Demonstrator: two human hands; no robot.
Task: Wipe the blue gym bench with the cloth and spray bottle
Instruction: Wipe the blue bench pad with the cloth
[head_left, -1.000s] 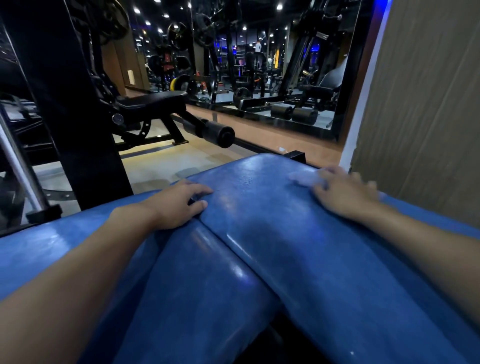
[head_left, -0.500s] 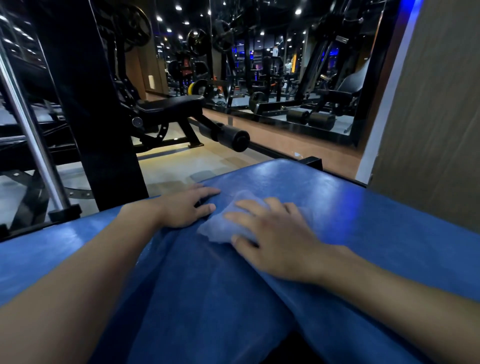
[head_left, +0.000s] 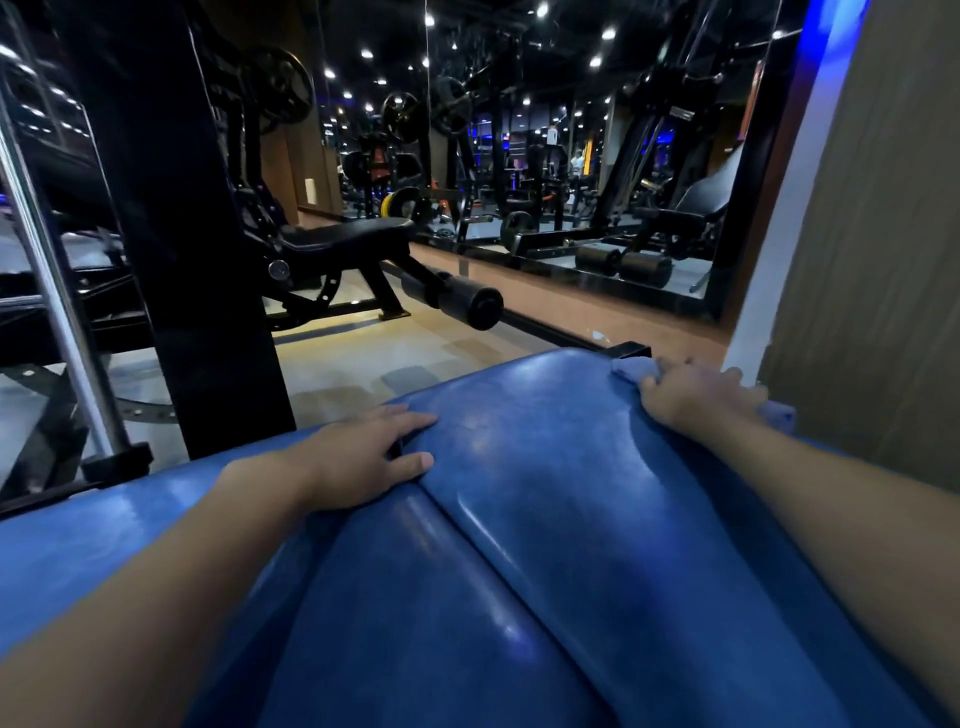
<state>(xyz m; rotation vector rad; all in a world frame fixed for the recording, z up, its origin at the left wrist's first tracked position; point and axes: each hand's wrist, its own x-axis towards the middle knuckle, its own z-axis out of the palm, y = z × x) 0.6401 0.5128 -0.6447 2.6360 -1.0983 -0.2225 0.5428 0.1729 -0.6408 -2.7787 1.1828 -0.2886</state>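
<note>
The blue gym bench (head_left: 530, 467) fills the lower half of the view, its two shiny pads meeting at a seam in the middle. My left hand (head_left: 363, 462) lies flat on the seam, fingers spread, holding nothing. At the bench's far right corner my right hand (head_left: 696, 397) presses down on a pale blue cloth (head_left: 628, 370); only the cloth's edges show around the fingers. No spray bottle is in view.
A wood-look wall panel (head_left: 872, 249) stands close on the right of the bench. Straight ahead is a black bench with a roller pad (head_left: 467, 304). A black upright post (head_left: 208, 312) and a chrome bar (head_left: 57, 291) stand on the left. A large mirror (head_left: 571, 182) reflects gym machines.
My right hand has slid the cloth from the middle of the pad, near my left hand, out to the far right corner. My left hand has stayed on the seam.
</note>
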